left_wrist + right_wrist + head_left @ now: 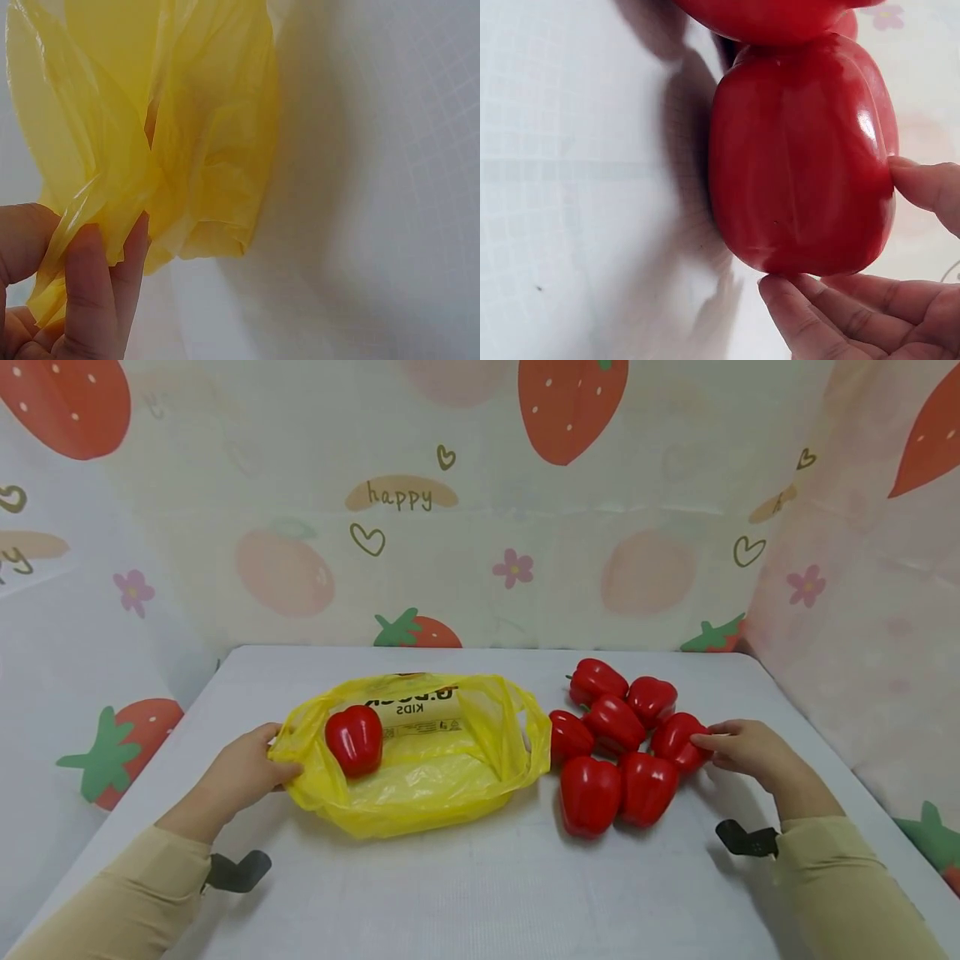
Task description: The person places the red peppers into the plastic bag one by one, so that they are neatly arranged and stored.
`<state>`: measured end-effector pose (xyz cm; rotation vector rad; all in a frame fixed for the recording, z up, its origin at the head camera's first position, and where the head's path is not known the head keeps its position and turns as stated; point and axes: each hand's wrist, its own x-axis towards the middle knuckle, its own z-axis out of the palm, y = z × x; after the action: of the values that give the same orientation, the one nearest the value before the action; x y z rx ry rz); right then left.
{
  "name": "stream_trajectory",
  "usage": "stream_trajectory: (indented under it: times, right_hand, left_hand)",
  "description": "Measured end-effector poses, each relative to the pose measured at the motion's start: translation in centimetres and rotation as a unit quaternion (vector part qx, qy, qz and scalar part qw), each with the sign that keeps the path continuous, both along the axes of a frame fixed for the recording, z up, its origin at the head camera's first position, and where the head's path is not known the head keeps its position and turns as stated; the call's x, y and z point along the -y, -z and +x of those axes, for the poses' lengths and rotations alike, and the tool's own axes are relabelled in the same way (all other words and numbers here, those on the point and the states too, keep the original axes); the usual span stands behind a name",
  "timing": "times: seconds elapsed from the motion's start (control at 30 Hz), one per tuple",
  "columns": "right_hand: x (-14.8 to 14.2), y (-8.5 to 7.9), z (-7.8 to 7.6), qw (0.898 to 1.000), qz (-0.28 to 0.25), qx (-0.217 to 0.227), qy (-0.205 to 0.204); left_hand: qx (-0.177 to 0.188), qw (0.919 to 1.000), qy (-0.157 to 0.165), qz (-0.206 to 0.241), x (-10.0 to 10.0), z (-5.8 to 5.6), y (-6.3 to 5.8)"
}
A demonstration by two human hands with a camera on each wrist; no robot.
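My left hand (247, 768) pinches the left rim of a yellow plastic bag (427, 802), whose mouth gapes upward on the table. In the left wrist view the bag's gathered film (97, 180) passes between thumb and fingers. One red bell pepper (354, 741) lies inside, at the bag's left end. To the right of the bag, my right hand (753, 752) holds the rightmost red bell pepper (678, 742) of a cluster by its outer end. Close up, the thumb (926, 187) is against this pepper's side (802, 165) and the fingertips meet its end; it appears low at the table.
Several more red bell peppers (591, 795) sit close together beside the bag's right edge. The white table (480, 893) ends at a fabric backdrop (465, 577) printed with strawberries. A dark wrist camera (238, 871) juts from the left sleeve, another (746, 839) from the right.
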<state>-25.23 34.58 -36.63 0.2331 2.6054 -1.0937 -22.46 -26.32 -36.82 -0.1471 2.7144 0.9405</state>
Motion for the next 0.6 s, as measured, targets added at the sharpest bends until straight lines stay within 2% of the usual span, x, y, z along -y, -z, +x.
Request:
stream_trajectory:
  times: [0.2, 0.37, 0.6]
  right_hand:
    - [-0.30, -0.06, -0.19, 1.000, 0.014, -0.003, -0.015]
    - [-0.44, -0.24, -0.29, 0.999, 0.003, -0.012, -0.032]
    - [-0.84, -0.36, -0.11, 0.999, 0.011, 0.004, -0.051]
  left_hand:
    - [-0.002, 1.0000, 0.002, -0.002, -0.03, -0.01, -0.03]
    - [0.002, 1.0000, -0.003, 0.000, -0.12, 0.04, -0.13]
    - [0.004, 1.0000, -0.004, 0.000, -0.25, 0.02, -0.12]
